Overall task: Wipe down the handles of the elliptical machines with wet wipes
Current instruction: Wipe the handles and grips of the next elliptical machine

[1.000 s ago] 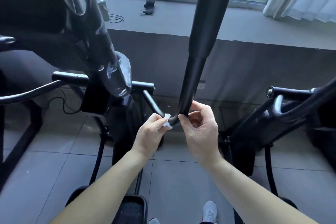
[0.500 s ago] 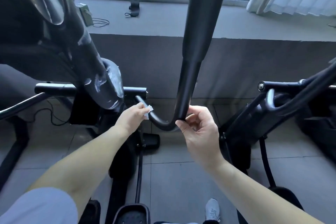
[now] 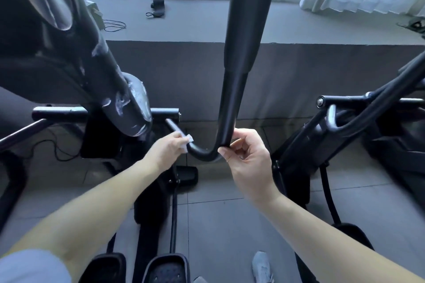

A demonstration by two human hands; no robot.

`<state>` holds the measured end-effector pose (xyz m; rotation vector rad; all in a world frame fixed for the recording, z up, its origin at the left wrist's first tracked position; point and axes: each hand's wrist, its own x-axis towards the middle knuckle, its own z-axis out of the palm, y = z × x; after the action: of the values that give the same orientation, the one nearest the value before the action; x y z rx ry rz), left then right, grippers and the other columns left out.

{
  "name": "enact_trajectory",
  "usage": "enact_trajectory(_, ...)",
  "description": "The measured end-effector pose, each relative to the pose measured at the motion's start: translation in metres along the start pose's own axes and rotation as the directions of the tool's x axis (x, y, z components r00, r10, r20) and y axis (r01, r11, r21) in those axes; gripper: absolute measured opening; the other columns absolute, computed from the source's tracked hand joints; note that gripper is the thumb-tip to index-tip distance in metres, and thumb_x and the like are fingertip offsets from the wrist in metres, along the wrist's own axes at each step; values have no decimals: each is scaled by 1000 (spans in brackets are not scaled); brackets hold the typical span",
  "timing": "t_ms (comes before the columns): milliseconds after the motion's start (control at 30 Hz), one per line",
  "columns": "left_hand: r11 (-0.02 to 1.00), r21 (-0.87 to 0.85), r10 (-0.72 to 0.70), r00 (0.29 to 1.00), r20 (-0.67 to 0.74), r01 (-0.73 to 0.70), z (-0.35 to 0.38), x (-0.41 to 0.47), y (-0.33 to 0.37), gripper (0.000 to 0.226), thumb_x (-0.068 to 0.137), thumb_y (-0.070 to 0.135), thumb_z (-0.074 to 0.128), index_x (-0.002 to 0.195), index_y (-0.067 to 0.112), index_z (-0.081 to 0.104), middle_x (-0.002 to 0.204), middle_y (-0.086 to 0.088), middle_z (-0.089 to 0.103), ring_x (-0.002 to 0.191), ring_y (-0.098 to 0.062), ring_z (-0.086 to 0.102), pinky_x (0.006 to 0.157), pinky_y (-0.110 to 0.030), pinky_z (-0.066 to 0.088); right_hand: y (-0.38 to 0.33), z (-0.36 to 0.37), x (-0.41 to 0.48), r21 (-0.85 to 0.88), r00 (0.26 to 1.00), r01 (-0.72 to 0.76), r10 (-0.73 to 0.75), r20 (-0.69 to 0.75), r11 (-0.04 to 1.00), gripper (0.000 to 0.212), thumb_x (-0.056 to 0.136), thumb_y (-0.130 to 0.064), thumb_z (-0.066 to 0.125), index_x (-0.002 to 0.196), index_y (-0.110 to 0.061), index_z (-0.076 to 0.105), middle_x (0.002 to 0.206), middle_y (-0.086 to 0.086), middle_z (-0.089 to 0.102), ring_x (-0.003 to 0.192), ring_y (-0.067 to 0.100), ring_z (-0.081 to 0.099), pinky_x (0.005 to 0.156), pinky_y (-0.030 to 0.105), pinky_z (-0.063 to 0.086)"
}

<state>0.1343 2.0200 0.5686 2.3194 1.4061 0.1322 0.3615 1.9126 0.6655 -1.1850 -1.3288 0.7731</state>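
- Left of the handle's U-bend [image 3: 204, 154], the big shrouded column [image 3: 110, 89] of the elliptical machine slants down close beside the wiping zone; its lower end sits just above and left of the left hand [image 3: 169, 149], so that side is crowded.
- At the left rise of the bend, the left hand has its fingers curled round the thin tube with the wet wipe [image 3: 187, 141] pinched against it; only a small white corner of the wipe shows past the fingers.
- Judged from this, the step in hand is wiping the lower, thin part of this handle, on the stretch running from the bend up toward the crossbar [image 3: 165, 112].
- At the right rise of the bend, the right hand [image 3: 248, 156] steadies the tube, thumb and fingertips lightly pinching it just below where the tall black upright [image 3: 239, 53] climbs.
- Next move, as I read it: keep the wipe wrapped tight and slide it along the tube, with the right hand holding the swinging arm steady.
- Right of the bend, a neighbouring machine's frame [image 3: 345, 126] stands apart, with a strip of tiled floor [image 3: 218, 225] between.
- Below the bend the foot pedals [image 3: 165, 266] and a shoe [image 3: 262, 264] lie well apart, so there is open room downward.
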Motion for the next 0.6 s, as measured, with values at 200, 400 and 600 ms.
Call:
enact_trajectory(200,922,-360,6,937,-350,-141,3,-24,47,34,83,6,84,115,17,77,90,8,59,76,-13,63,74,-31,54,-5,-4,1,29,998,-43,42,41,999,37,86,3,79,112,-23,68,100,3,70,80,14,65,76,20,52)
enact_trajectory(400,663,-720,-206,875,-438,-205,-26,-59,113,24,81,-2,83,103,7,77,91,-13,63,52,-10,60,46,-16,49,-10,-13,5,60,992,-52,44,117,997,33,86,1,79,110,-20,70,103,3,72,83,15,68,77,20,54)
enact_trajectory(600,553,-810,-384,804,-454,-194,-19,-68,139,29,82,7,84,108,19,79,95,-7,65,74,-25,66,72,-43,57,-15,-20,10,74,985,-53,40,170,996,28,86,-2,80,105,-20,71,101,2,73,79,11,68,73,16,52)
